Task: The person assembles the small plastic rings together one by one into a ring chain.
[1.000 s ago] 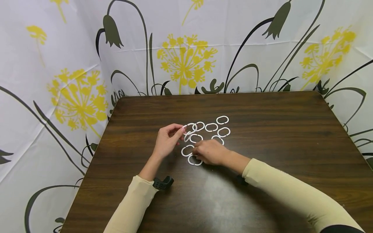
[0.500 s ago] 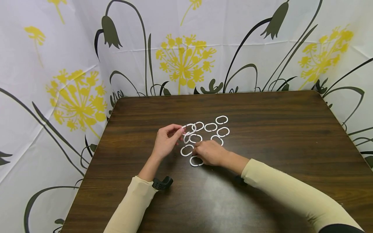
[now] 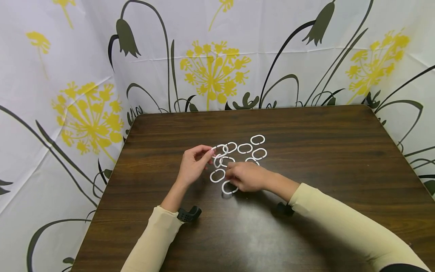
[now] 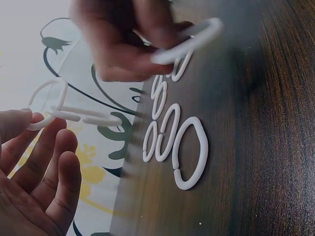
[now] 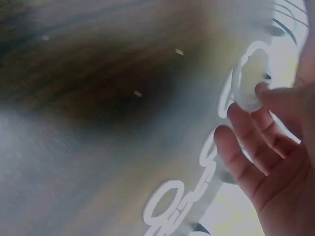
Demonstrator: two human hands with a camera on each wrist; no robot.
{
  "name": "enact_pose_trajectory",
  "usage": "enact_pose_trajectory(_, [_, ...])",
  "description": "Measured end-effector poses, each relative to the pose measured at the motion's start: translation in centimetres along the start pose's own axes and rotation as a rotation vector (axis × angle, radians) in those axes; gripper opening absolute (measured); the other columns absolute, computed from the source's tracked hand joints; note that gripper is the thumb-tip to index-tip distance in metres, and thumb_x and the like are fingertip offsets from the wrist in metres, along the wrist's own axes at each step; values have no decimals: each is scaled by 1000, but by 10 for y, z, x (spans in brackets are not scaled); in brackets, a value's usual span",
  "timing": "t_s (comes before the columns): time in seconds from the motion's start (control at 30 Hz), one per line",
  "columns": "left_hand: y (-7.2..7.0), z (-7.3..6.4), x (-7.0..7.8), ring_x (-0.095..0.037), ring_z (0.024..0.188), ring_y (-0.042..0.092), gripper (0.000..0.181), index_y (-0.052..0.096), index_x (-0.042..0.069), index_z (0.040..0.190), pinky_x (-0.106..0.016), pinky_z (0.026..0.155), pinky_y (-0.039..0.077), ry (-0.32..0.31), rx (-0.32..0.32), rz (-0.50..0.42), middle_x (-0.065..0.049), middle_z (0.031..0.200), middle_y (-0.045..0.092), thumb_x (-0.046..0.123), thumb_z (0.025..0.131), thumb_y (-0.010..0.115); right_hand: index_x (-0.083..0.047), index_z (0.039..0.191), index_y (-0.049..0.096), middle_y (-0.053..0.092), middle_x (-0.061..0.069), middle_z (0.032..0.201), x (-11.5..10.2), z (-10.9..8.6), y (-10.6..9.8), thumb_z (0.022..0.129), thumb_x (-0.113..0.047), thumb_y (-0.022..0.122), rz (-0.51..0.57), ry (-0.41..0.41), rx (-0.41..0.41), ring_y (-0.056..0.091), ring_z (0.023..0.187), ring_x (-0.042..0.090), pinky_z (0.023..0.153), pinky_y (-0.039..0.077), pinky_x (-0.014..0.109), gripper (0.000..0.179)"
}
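My left hand (image 3: 193, 166) pinches a white plastic oval link (image 4: 63, 93) between thumb and forefinger, its other fingers loosely bent. A second white link (image 4: 65, 116) hangs through that one, clear in the left wrist view. Close by on the right, my right hand (image 3: 250, 176) pinches another white link (image 5: 236, 81) by thumb and fingertips, raised over the table in the left wrist view. That hand and its link are blurred. Just left of the right hand, a loose link (image 3: 211, 176) lies flat, with a small gap in its side.
More white links (image 3: 245, 153) lie behind and beside the right hand, one partly hidden by it. They rest on a dark wood-grain table (image 3: 340, 158). A white curtain (image 3: 272, 22) with yellow and green flowers hangs behind the table's far edge.
My right hand has shifted slightly right, and the link it pinches has tilted and moved a little to the right. The left hand keeps its hold, nearly still.
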State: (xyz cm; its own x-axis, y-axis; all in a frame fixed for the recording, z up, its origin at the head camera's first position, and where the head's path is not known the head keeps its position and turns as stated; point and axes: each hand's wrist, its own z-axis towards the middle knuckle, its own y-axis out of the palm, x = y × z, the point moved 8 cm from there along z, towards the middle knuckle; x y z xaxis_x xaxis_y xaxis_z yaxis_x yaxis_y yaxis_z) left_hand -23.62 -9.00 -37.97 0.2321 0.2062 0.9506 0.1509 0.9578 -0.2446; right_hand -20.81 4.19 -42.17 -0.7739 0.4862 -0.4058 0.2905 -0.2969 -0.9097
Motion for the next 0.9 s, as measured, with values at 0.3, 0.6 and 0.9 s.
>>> enact_pose_trajectory(0.3, [0, 0, 2, -50, 70, 57, 19, 66, -14, 102, -21, 49, 47, -3, -5, 10, -33, 84, 64, 4, 95, 62, -10, 90, 73, 65, -9, 78, 5, 3, -38, 93, -14, 69, 372, 4, 121, 56, 68, 4, 64, 50, 27, 7])
enact_pose_trajectory(0.6, [-1, -1, 3, -42, 66, 59, 17, 67, -13, 102, -21, 49, 47, -6, -1, 18, -33, 79, 62, 2, 94, 63, 5, 101, 68, 65, 13, 75, 33, 2, -62, 95, -11, 66, 769, 217, 299, 61, 62, 21, 56, 55, 38, 17])
enact_pose_trajectory(0.9, [0, -2, 7, -25, 64, 61, 13, 69, -8, 99, -29, 49, 50, 13, -3, 56, -28, 77, 63, 3, 94, 64, 6, 118, 65, 64, 21, 84, 50, 5, -68, 96, -7, 63, 967, 356, 371, 63, 63, 19, 61, 58, 38, 26])
